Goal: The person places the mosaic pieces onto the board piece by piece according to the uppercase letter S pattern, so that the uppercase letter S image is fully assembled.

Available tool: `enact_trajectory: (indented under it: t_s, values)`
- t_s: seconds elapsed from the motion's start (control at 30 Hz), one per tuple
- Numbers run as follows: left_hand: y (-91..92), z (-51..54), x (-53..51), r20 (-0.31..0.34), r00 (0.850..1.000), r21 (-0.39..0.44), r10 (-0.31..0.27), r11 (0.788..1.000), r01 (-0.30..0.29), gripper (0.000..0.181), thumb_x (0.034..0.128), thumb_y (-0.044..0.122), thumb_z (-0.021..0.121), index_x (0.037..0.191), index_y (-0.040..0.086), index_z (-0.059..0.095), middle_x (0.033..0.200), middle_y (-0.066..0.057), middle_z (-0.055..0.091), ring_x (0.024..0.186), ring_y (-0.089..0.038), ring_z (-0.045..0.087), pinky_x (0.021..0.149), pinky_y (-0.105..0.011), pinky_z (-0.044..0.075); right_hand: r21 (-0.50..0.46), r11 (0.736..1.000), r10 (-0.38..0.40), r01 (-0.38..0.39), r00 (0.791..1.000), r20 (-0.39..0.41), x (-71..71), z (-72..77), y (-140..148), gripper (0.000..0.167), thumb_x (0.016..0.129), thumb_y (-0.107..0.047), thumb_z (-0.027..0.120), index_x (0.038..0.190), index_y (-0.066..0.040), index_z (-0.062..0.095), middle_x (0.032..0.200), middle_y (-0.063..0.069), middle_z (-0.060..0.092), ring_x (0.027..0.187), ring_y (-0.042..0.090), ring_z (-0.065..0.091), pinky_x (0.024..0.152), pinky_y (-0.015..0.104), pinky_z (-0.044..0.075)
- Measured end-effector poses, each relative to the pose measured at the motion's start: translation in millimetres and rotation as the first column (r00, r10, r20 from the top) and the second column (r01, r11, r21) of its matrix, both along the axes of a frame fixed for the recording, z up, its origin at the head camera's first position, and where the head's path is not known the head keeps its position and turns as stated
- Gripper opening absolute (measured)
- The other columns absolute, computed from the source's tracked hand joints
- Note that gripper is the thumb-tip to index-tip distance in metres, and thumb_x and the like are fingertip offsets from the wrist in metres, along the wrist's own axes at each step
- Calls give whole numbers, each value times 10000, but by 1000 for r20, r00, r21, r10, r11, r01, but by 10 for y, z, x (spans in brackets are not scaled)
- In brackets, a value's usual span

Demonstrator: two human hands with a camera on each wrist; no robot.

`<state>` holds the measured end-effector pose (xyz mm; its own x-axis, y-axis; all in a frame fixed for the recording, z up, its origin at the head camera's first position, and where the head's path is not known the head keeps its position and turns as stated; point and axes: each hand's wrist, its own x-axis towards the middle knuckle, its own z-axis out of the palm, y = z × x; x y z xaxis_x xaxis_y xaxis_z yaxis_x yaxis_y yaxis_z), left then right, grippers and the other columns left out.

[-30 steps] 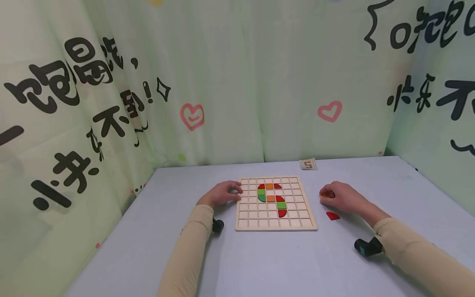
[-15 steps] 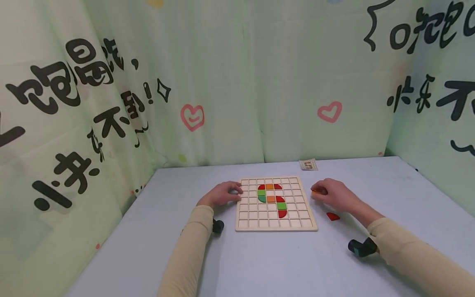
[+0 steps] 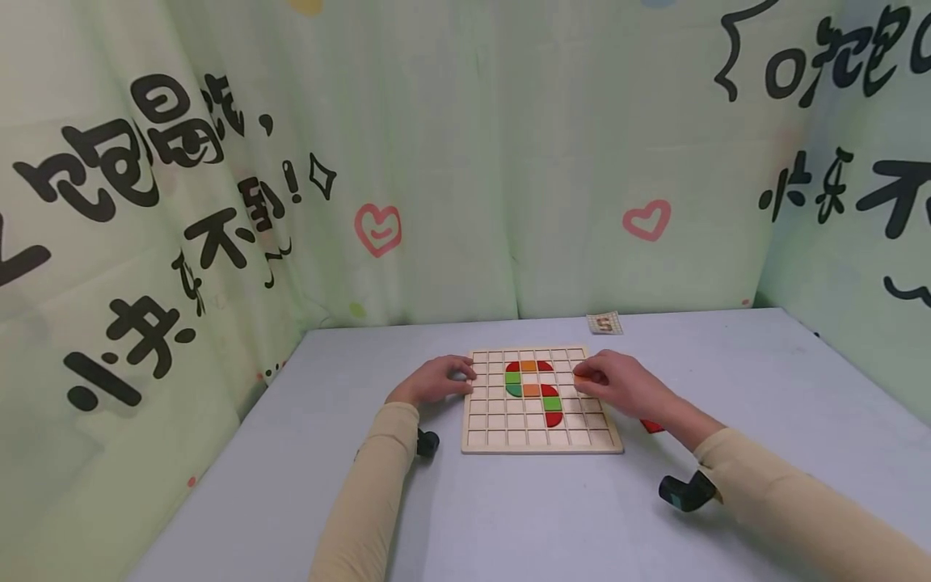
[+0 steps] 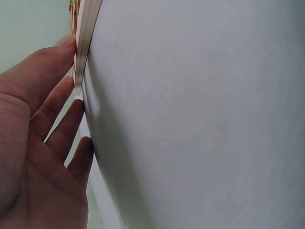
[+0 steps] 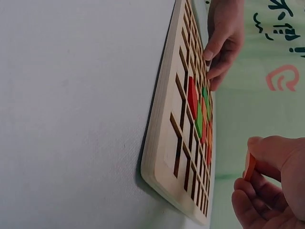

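A wooden grid board (image 3: pixel 494 440) lies on the table, with red, orange and green tiles set in its cells in an S-like curve. At the board's left edge my left hand (image 3: pixel 436 377) rests, its fingers extended; the left wrist view shows the thumb (image 4: pixel 66 43) against the board's side. Over the board's right part, my right hand (image 3: pixel 618 380) pinches an orange tile (image 5: pixel 250 164) between thumb and fingers, held above the surface. A loose red tile (image 3: pixel 651 426) lies on the table right of the board, partly covered by the right forearm.
A small printed card (image 3: pixel 604 322) lies near the table's back edge. Behind the table (image 3: pixel 509 517) hangs a pale green curtain (image 3: pixel 436 162) with black writing and pink hearts.
My right hand has moved left from beside the board to over its right part, carrying the orange tile. The left hand and the board have stayed in place.
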<state>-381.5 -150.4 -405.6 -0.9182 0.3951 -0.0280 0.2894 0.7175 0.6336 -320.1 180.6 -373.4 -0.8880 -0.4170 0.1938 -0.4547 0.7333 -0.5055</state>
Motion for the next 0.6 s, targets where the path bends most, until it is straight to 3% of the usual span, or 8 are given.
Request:
enact_trajectory:
  t_s: [0.6]
  values:
    - [11,8,16,15,1000,5,14,1000,-14,181,888,177,706,1059,121,714,1426,-41,522,1397,-262,364,1155,-429,271,-11,996,86,-86,996,27,101,35,-212,272,909,-147,693,1134,5,678,975,27,610,868,170,541,742,305,508]
